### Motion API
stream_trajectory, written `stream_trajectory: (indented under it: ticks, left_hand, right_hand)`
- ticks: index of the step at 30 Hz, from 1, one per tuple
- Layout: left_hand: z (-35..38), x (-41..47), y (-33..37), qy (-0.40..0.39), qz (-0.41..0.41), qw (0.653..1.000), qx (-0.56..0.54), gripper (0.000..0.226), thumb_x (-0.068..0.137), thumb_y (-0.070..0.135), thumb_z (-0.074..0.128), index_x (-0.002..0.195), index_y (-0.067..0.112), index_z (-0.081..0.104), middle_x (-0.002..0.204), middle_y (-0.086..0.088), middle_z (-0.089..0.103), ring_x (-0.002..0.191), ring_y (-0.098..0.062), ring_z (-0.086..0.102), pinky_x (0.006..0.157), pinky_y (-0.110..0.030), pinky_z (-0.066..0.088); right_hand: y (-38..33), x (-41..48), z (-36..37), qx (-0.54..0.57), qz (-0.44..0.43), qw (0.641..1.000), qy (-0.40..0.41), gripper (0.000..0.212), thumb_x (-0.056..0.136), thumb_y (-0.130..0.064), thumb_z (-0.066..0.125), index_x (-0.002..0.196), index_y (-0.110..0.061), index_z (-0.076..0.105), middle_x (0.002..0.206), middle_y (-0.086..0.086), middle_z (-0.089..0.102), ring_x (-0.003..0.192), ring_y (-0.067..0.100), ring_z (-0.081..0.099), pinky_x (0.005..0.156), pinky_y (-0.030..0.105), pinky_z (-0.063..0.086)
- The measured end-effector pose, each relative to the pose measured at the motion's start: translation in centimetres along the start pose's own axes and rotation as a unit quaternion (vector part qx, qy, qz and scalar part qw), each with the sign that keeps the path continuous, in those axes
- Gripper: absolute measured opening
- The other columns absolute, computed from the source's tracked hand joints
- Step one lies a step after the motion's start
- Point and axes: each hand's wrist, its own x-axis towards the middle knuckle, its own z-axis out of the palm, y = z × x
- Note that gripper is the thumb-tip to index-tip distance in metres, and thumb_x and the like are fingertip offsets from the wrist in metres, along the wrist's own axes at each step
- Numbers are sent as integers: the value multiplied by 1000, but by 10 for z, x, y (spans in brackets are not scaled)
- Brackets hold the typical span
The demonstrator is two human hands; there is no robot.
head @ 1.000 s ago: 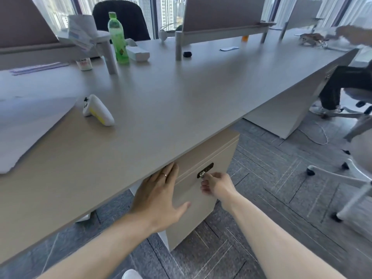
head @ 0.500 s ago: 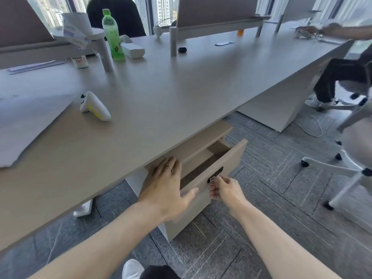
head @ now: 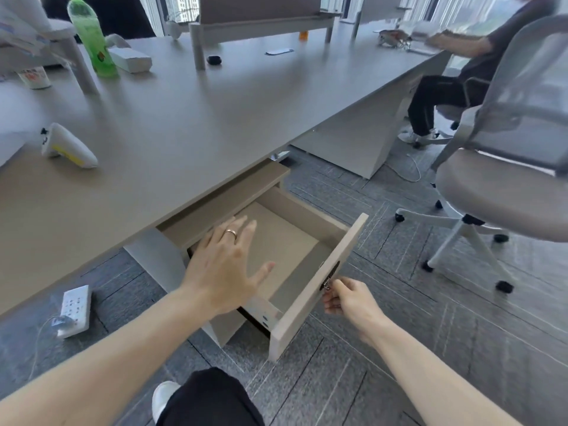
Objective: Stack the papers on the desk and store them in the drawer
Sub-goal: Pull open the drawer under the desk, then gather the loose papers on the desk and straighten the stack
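The top drawer point(head: 319, 281) of the beige cabinet under the desk stands pulled far out, its inside bare. My right hand point(head: 347, 298) pinches the small key point(head: 326, 285) in the lock on the drawer front. My left hand point(head: 226, 265) hovers flat with fingers spread above the drawer's left side, holding nothing. The white papers point(head: 10, 118) lie at the far left edge of the desk point(head: 215, 124), mostly cut off by the frame.
On the desk are a white handheld device point(head: 67, 146), a green bottle point(head: 92, 36) and a white box point(head: 130, 59). A power strip point(head: 73, 310) lies on the floor at left. A grey swivel chair point(head: 507, 167) stands right, with a seated person point(head: 467, 66) beyond it.
The drawer went from closed to far open, pulled out by my right hand on the key. My left hand left the drawer front and now hovers over the open drawer.
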Motion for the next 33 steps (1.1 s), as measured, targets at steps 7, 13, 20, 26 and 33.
stream_trajectory:
  ticks: [7,13,20,26,33]
  left_hand:
    - [-11,1,-1,0,1,1000,7,83,90,65,51,157,19,33,162,-8,38,152,-23,30,120,-44,29]
    - [-52,6,-51,47,46,997,-29,68,92,48,65,151,20,44,159,-4,43,148,-23,39,118,-42,35]
    - [-126,4,-138,213,24,976,-42,56,91,34,67,141,17,50,151,-8,49,137,-32,46,113,-52,38]
    - [-174,-46,-252,272,-132,953,24,73,91,39,65,154,21,34,165,-10,30,151,-33,27,119,-47,26]
    - [-197,-154,-393,166,-402,898,69,79,95,62,46,161,25,21,174,-6,3,159,-29,-2,125,-57,3]
  right_hand:
    - [7,-24,-22,11,25,1000,14,27,104,-9,40,92,-3,63,76,11,64,65,22,61,61,29,56]
    - [-33,-21,-17,-101,-128,968,189,23,101,-32,51,120,-20,50,124,2,54,116,22,55,97,34,43]
    - [-194,-15,145,-170,-453,872,78,39,100,-39,51,135,-24,43,134,-9,46,129,14,45,107,35,39]
    - [-251,-25,312,-197,-521,830,-18,51,97,-41,52,142,-18,44,140,-1,49,132,20,45,111,42,36]
    - [-242,-45,457,-234,-388,872,-184,57,95,-44,61,144,-20,44,148,5,47,139,22,44,107,28,32]
